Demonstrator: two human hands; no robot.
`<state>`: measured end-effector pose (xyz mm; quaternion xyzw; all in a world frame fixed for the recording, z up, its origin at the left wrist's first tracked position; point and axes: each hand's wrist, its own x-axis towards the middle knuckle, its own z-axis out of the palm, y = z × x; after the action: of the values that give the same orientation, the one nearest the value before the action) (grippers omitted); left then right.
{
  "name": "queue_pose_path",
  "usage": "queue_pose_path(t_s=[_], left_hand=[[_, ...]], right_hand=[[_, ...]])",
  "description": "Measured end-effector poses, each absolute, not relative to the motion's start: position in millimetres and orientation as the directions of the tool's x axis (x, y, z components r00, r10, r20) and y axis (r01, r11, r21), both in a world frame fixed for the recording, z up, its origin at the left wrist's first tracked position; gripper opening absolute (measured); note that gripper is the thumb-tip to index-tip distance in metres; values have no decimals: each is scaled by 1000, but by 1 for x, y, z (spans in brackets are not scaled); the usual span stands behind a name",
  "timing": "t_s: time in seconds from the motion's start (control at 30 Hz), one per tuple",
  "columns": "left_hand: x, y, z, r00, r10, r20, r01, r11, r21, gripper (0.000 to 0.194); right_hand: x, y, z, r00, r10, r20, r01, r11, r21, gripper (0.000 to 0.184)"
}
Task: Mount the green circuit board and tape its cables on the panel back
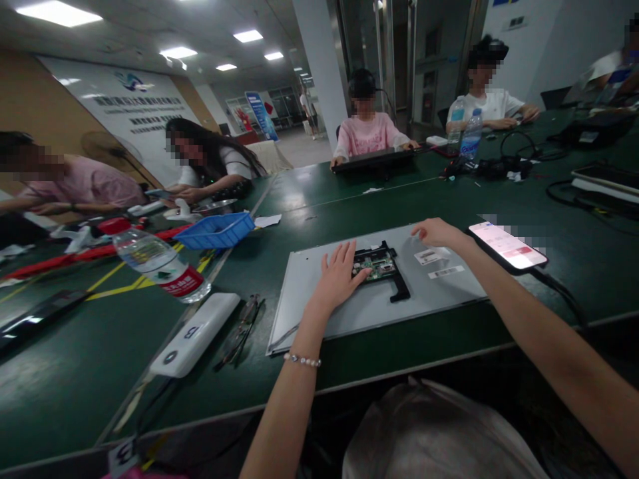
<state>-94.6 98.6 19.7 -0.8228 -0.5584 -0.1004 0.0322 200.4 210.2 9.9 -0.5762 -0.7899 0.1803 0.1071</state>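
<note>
Left hand [338, 276]: fingers spread, empty, laid over the left end of a circuit board [382, 266]. Right hand [438, 233]: fingers curled at the far edge; grip cannot be told. Grey panel [344, 316]: one, flat on the green counter [394, 359], beneath both; long axis running left to right, right end slightly farther away. White labels [446, 272]: on its right part.
</note>
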Motion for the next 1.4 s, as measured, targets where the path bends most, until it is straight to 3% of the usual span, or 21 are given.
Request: queue_pose_path(t_s=[0.23,0.43,0.5,0.7,0.87,1.0,1.2,1.4], left_hand=[[-95,99,21,374,902,215,918,-394,54,67],[-94,99,22,385,886,257,912,-409,43,64],[-93,98,23,384,884,265,912,-408,40,63],[-91,96,29,402,860,314,900,-434,39,60],[-90,98,31,347,840,418,915,-402,48,54],[-90,99,33,321,818,477,913,-400,72,51],[-77,87,41,441,780,444,843,-530,93,44],[-61,79,38,616,687,386,681,-710,176,34]], right_hand=[[212,212,12,-249,964,-92,928,210,-307,41],[217,209,20,-218,961,-170,923,147,-357,27],[216,204,26,-249,953,-173,898,160,-410,21],[208,182,51,-478,859,-183,572,146,-808,24],[198,168,64,-583,783,-219,456,92,-885,24],[193,169,58,-640,727,-249,457,100,-884,24],[188,168,52,-751,565,-342,499,146,-854,30],[186,166,52,-711,574,-406,602,201,-772,34]])
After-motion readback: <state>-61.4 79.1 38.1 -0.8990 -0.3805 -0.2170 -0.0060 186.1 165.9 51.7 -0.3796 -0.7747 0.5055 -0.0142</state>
